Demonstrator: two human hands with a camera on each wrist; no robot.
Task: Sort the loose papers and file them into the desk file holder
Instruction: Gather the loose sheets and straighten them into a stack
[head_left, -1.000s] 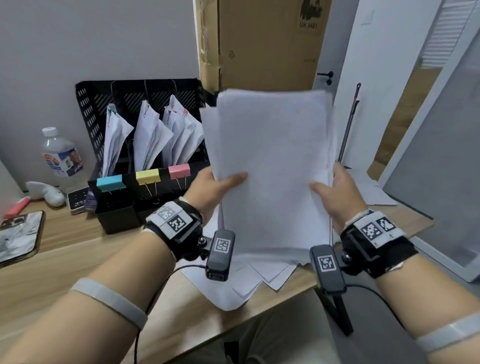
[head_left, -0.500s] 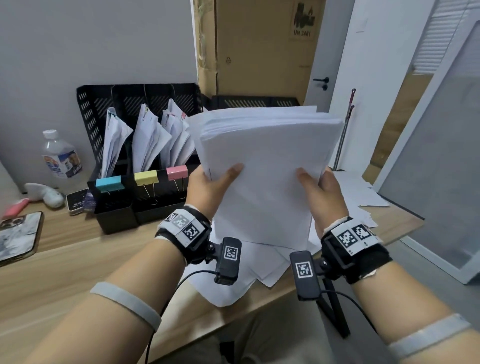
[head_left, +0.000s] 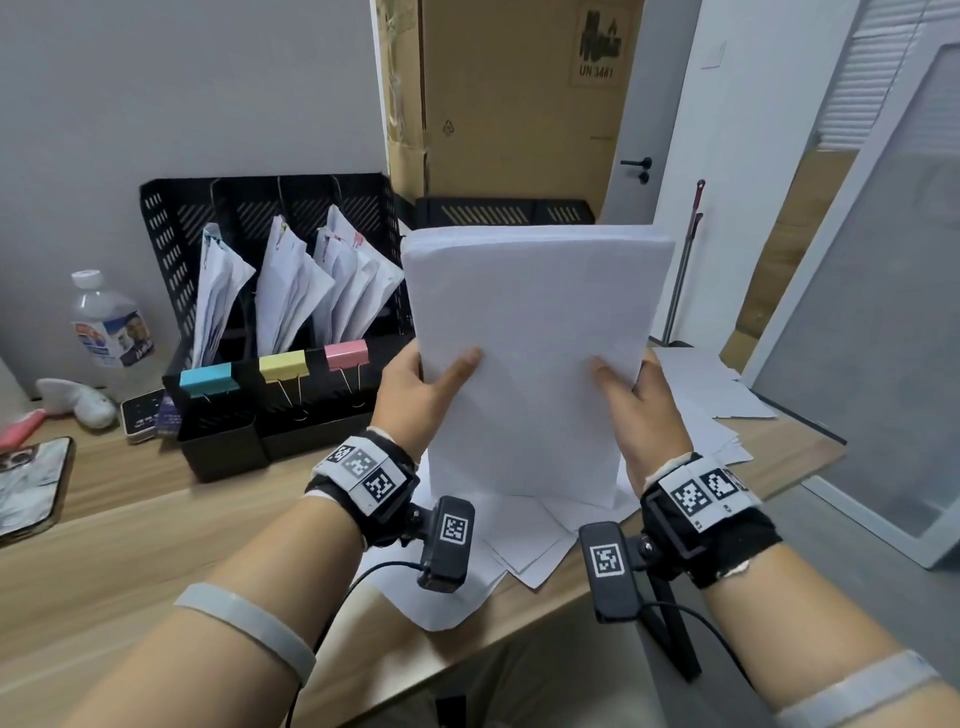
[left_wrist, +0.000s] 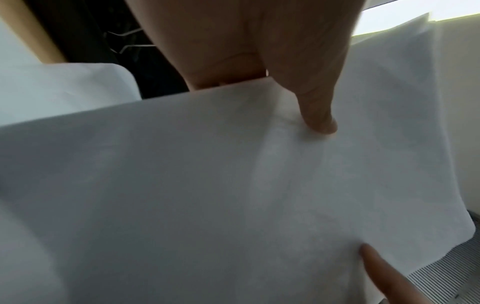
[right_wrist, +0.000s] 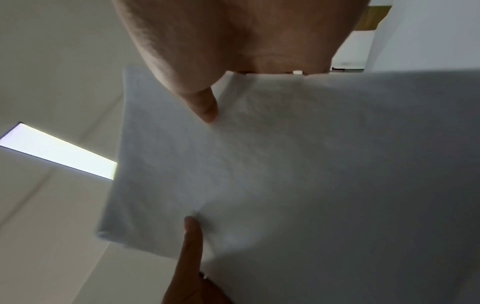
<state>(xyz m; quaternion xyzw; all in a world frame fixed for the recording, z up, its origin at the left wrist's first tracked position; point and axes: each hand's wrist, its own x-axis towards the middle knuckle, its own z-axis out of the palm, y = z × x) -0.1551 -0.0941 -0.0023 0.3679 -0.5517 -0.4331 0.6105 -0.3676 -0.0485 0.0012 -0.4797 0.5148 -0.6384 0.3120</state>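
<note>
A thick stack of white papers (head_left: 535, 332) stands upright with its lower edge near the desk, its top edges squared. My left hand (head_left: 421, 384) grips its left side, thumb on the front face and fingers hidden behind. My right hand (head_left: 639, 395) grips the right side the same way. Both thumbs press the sheet (left_wrist: 233, 185) in the left wrist view, and the stack (right_wrist: 285, 174) fills the right wrist view. The black mesh file holder (head_left: 171, 244) stands at the back left, with crumpled papers in three slots.
Loose sheets (head_left: 519, 551) lie on the wooden desk (head_left: 130, 545) under the stack, more (head_left: 706, 384) at the right. Blue, yellow and pink binder clips (head_left: 284, 365) sit on black boxes. A water bottle (head_left: 106, 322), a phone (head_left: 26, 483) and a cardboard box (head_left: 519, 104) are nearby.
The stack has come down from a high, facing position to stand lower over the desk, and its splayed top edges are now even. Both hands keep their hold.
</note>
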